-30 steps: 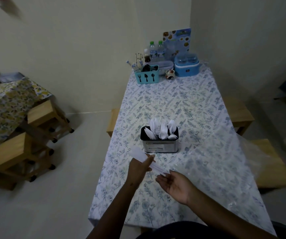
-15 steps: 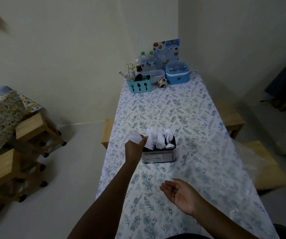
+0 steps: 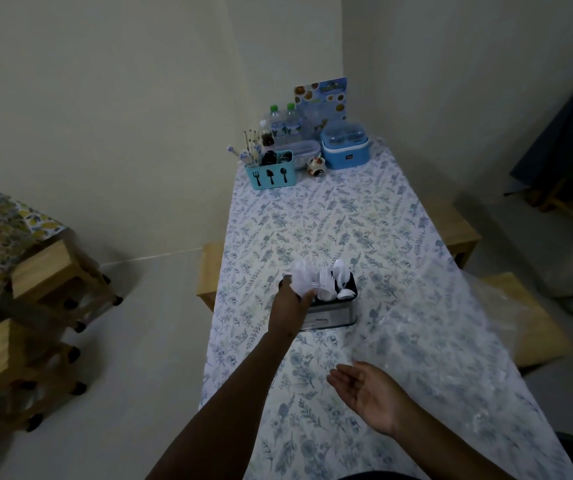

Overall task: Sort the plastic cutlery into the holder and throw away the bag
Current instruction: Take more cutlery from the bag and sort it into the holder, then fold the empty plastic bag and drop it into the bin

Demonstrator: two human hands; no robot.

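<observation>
Left hand [image 3: 288, 303] has carried pinched plastic cutlery [image 3: 304, 280] forward over the holder [image 3: 333, 315], right hand [image 3: 370, 393] open behind; best lowered handle-first, upright.

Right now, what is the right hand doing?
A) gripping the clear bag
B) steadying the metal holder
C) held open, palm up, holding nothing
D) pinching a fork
C: the right hand hovers palm up and empty above the tablecloth, apart from the clear bag and the holder, where the left hand grips white cutlery.
</observation>
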